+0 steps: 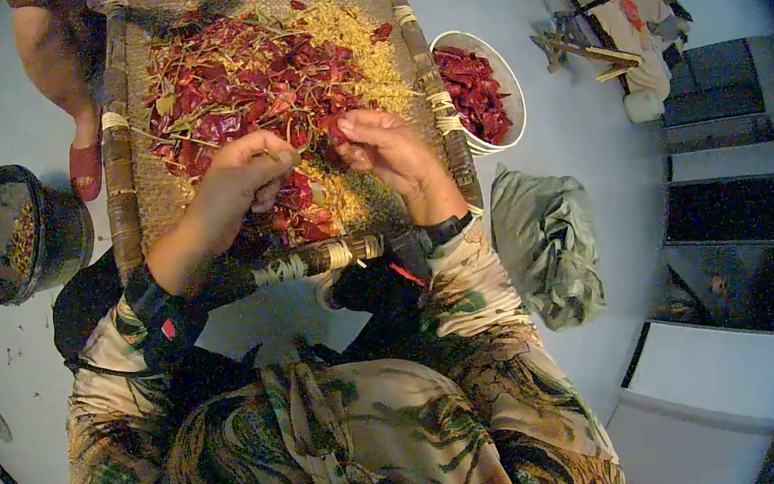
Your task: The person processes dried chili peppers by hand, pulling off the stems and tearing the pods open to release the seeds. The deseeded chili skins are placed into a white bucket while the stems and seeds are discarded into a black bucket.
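A woven tray (146,224) with a wooden frame lies in front of me, heaped with dried red chili peppers (217,127), stems and loose yellow seeds (367,52). Over its near part, my left hand (241,184) is closed with thumb and finger pinched together; what sits in the pinch is too small to name. Just to its right, my right hand (394,155) grips a dried red chili (329,133) between thumb and fingers. The two hands are close together, slightly apart, above the pile.
A white bucket (514,100) of red chili pieces stands right of the tray, with a grey-green sack (547,247) nearer me. On the left is a black bucket (67,237) with some seeds inside. Another person's leg (56,66) and red slipper (87,168) are at the far left corner.
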A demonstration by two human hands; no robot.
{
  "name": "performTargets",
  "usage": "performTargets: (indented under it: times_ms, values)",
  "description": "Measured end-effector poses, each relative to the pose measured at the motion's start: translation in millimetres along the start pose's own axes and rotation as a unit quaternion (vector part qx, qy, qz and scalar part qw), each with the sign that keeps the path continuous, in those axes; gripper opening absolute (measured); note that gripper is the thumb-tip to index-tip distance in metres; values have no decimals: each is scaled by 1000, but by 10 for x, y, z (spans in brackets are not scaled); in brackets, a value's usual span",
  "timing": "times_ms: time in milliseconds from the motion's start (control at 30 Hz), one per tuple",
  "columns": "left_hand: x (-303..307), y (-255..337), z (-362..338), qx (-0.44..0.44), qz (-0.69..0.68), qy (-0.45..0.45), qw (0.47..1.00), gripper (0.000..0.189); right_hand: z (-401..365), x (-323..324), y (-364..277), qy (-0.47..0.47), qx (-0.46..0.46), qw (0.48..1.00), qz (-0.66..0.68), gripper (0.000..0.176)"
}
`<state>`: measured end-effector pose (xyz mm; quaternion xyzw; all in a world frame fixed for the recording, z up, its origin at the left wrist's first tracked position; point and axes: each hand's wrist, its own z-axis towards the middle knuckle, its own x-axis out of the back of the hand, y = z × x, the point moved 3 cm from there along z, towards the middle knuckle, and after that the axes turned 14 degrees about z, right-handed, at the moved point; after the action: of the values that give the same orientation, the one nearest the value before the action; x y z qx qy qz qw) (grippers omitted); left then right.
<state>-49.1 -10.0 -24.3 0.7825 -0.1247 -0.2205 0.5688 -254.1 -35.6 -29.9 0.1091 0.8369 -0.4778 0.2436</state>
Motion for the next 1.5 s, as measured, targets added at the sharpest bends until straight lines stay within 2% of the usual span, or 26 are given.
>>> performTargets:
  times_ms: [133, 333, 433, 633, 733, 867, 967, 1067, 1267, 1500]
  values:
    - [-43, 2, -7, -7, 22, 5, 1000, 5, 45, -19, 56, -68, -6, 993, 91, 11]
    - [-60, -71, 10, -11, 27, 19, 999, 8, 0, -165, 146, -11, 21, 995, 95, 9]
    - [-46, -64, 7, -22, 43, 11, 999, 9, -25, -229, 170, -67, 3, 991, 114, 9]
    - [-40, -42, -4, -20, 66, 13, 998, 10, -18, -199, 229, -52, -15, 984, 167, 9]
    - [-57, 7, -19, -29, 70, 30, 997, 11, -12, -248, 206, -82, -12, 986, 142, 9]
    - [-57, 37, -32, -31, 84, 60, 994, 11, -67, -364, 208, -33, 49, 998, 26, 15]
    - [-85, -24, -10, -82, 50, 86, 992, 10, -59, -410, 253, -15, 92, 995, -23, 17]
    - [-56, 48, -25, -136, 121, 118, 976, 8, -49, -433, 305, -1, 94, 994, -54, 20]
    - [-27, -20, -22, -134, 197, 170, 956, 7, -69, -510, 355, 18, 97, 994, -50, 23]
    - [-79, 166, -125, -203, 352, 218, 887, 11, -83, -548, 440, 53, 108, 993, 3, 24]
